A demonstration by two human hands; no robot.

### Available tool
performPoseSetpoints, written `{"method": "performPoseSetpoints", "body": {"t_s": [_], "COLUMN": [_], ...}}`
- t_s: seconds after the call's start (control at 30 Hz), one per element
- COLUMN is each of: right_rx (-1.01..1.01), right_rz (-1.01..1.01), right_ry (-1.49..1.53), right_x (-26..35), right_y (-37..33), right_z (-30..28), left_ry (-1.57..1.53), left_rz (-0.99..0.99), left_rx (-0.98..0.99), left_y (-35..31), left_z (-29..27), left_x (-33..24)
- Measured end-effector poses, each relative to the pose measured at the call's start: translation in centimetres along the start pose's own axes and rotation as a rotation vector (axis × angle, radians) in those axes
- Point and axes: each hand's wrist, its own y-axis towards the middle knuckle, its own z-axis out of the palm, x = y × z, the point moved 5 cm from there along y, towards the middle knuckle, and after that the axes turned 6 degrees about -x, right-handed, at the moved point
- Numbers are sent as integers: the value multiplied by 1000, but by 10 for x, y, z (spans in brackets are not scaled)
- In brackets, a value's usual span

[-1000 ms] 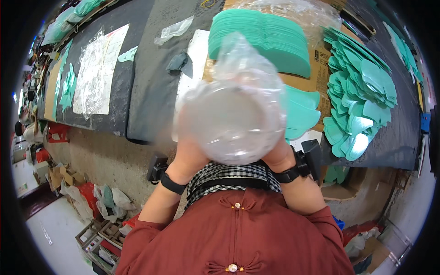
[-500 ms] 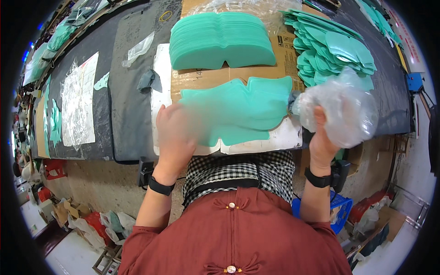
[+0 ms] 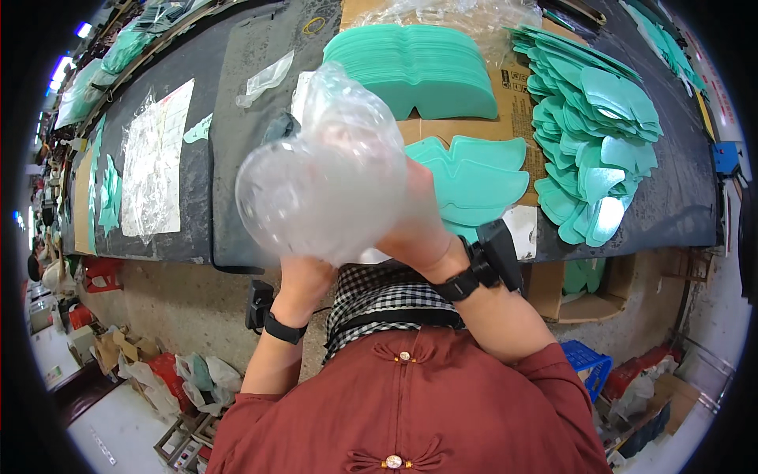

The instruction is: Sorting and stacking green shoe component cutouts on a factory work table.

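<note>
"Over the near edge of the dark bench [image 3: 687, 213], what is that pale, rounded thing?"

"It looks like a clear plastic bag [image 3: 308, 205], bulging and partly blurred, raised between the person's hands. The left hand [image 3: 309, 272] is at its six o'clock, the right hand [image 3: 418, 221] at about three."

"How are their fingers set?"

"Can't tell how far open either one is; the bag hides most of the fingers. Both seem to be on the plastic, and I see nothing else in them."

"Which step is it, then?"

"Working the bag with both hands, I'd judge."

"And the next move would call for what?"

"Firm hold on the thin plastic, probably, and clearance from the loose green sheets [image 3: 482, 182] at three o'clock, just beside the right hand."

"Further out?"

"A neat stack of green pieces [image 3: 426, 95] at one o'clock, an untidy green pile [image 3: 588, 118] well beyond, between two and three, a scrap of clear plastic [image 3: 266, 81] at eleven, a white sheet [image 3: 175, 114] under crumpled film [image 3: 146, 189] at nine. A blue crate [image 3: 584, 363] sits off the bench, at four."
</note>
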Motion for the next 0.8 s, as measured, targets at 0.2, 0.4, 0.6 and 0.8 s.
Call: {"method": "performPoseSetpoints", "body": {"t_s": [0.2,0.4,0.6,0.8], "right_rx": [-319,-15,6,-561], "right_rz": [351,156,-161,402], "right_ry": [152,-27,-710,-22], "right_x": [-33,-7,-23,-41], "right_y": [5,7,-26,-36], "right_z": [-53,-16,-62,-154], "left_ry": [304,133,226,173], "left_rz": [258,282,399,365], "left_rx": [-124,-26,16,51], "left_y": [20,27,45,47], "left_z": [-14,8,13,11], "left_x": [-28,-34,-49,-44]}}
